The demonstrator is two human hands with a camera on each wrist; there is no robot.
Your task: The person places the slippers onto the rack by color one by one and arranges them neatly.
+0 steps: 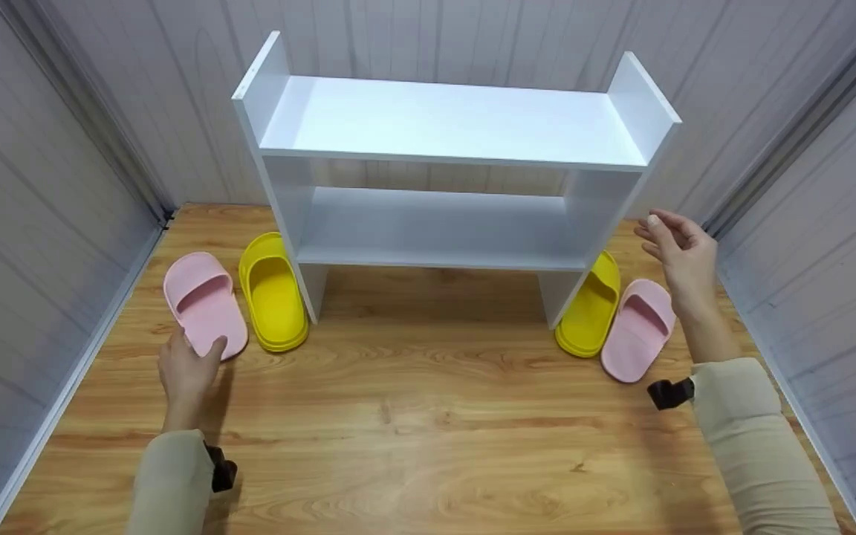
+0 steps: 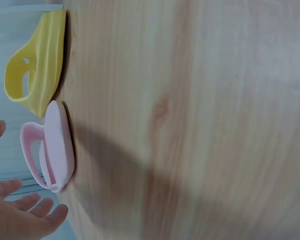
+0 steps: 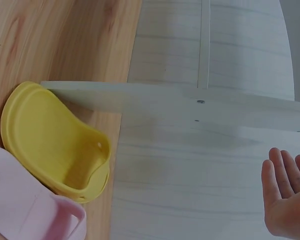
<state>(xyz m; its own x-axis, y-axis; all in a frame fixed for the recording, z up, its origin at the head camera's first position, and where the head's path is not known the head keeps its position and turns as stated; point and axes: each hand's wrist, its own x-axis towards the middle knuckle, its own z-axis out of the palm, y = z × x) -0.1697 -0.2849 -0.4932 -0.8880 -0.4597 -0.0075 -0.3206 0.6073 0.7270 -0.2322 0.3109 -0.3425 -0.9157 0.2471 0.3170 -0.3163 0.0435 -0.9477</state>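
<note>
A rack (image 1: 435, 119) stands near the surface's (image 1: 428, 416) far edge, yellow slipper (image 1: 277, 301) and pink slipper (image 1: 220, 316) on its left, second yellow slipper (image 1: 584, 319) and second pink slipper (image 1: 630, 348) on its right. Both arms (image 1: 759, 446) stretch forward; the left hand (image 1: 189, 371), fingers relaxed, hovers by the pink slipper's heel, the right hand (image 1: 688, 256), fingers loosely extended, is raised beside the rack.

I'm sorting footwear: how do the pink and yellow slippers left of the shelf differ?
The pink slipper is pale, the yellow slipper bright. The yellow slipper lies right beside the shelf, the pink slipper farther out. The left hand is by the pink slipper's heel, away from the yellow slipper. Both lie sole-down on the floor, straps toward the back wall.
</note>
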